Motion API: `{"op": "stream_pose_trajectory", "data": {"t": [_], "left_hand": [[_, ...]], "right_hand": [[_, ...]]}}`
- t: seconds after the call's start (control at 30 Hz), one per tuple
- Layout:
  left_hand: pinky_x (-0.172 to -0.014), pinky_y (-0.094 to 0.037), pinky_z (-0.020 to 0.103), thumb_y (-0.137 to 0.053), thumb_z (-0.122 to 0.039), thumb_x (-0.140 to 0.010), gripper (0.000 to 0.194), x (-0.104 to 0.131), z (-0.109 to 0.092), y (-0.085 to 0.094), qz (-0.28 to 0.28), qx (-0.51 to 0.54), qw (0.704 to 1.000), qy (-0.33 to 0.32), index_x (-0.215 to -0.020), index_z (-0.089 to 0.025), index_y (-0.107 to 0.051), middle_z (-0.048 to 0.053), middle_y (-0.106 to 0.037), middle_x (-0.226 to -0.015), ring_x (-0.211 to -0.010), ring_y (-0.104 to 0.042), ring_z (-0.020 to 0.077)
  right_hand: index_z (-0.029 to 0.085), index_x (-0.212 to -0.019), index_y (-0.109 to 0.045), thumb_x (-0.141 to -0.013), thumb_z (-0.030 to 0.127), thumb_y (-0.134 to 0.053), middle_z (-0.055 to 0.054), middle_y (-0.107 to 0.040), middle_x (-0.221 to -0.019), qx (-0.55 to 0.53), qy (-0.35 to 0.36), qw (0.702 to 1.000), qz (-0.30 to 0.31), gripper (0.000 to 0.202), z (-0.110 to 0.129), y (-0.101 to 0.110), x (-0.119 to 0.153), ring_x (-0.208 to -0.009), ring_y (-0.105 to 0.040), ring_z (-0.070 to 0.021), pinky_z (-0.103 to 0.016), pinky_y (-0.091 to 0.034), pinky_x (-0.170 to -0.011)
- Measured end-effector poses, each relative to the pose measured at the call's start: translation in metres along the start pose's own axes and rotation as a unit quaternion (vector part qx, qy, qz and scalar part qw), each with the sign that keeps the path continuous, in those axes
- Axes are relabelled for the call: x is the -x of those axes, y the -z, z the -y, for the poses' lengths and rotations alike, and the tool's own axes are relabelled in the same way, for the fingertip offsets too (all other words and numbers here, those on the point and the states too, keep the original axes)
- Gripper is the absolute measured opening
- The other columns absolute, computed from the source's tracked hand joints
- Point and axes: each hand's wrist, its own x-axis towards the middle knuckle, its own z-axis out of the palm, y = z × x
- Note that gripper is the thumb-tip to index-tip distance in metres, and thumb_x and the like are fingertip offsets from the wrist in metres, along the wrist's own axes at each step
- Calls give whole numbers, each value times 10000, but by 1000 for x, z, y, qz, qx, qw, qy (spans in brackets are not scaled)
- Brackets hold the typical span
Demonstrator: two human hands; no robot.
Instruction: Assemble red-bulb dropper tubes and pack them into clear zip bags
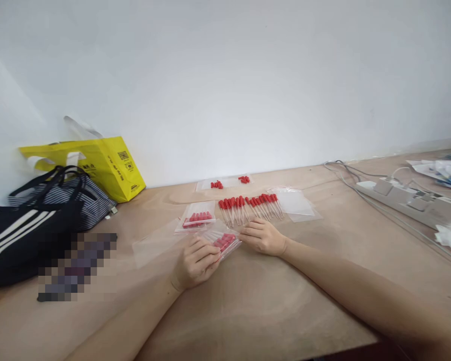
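My left hand point(199, 260) is closed on the near left edge of a clear zip bag point(227, 245), which holds several red-bulbed droppers. At the bag's right corner, the fingers of my right hand point(263, 236) are pressed together on its edge. Just beyond lie two bunches of loose droppers point(235, 206) with red bulbs and thin clear stems pointing toward me. Another filled zip bag point(199, 216) lies left of them, partly on other clear plastic. Flat clear bags point(300, 205) are stacked to the right of the loose droppers.
Near the wall, more red-tipped droppers point(217, 185) lie in clear plastic. A yellow bag point(116, 165) and a black bag with white stripes point(30, 235) stand at left. A power strip point(409, 198) with cables and plastic packets point(443, 173) are at right on the wooden table point(266, 311).
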Motion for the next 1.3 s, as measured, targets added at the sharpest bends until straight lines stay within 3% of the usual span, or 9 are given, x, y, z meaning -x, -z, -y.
{"op": "stream_pose_trajectory", "data": {"t": [0.3, 0.6, 0.8, 1.3], "left_hand": [[-674, -449, 322, -535, -75, -722, 150, -6, -1, -7, 16, -26, 999, 13, -827, -173, -580, 24, -664, -787, -717, -577, 156], [-679, -425, 315, -548, -78, -730, 131, -6, -2, -7, -20, -22, 999, 42, -802, -183, -583, 2, -674, -745, -696, -582, 146], [-775, -360, 382, -563, -83, -730, 168, -15, -15, -8, -16, -106, 989, 97, -818, -220, -606, -31, -686, -761, -691, -585, 153], [-866, -332, 407, -540, -85, -749, 121, -18, -11, -8, 10, -186, 982, 10, -767, -191, -595, -22, -680, -721, -678, -598, 143]], "right_hand": [[138, -845, -566, -851, 127, -359, -58, -616, -783, -23, 12, 1000, 8, 207, 7, 1, -5, -695, -509, -117, -276, -381, -653], [160, -825, -576, -827, 137, -413, -44, -606, -718, -26, -64, 998, 11, 164, 9, -1, -5, -662, -490, -122, -277, -356, -622], [147, -789, -577, -826, 137, -414, -39, -588, -656, -27, -60, 998, -1, 168, 15, -4, -11, -607, -467, -118, -268, -339, -581], [167, -749, -563, -803, 116, -364, -26, -563, -646, -28, -46, 998, 29, 213, 17, -8, -19, -636, -444, -125, -273, -306, -588]]}}
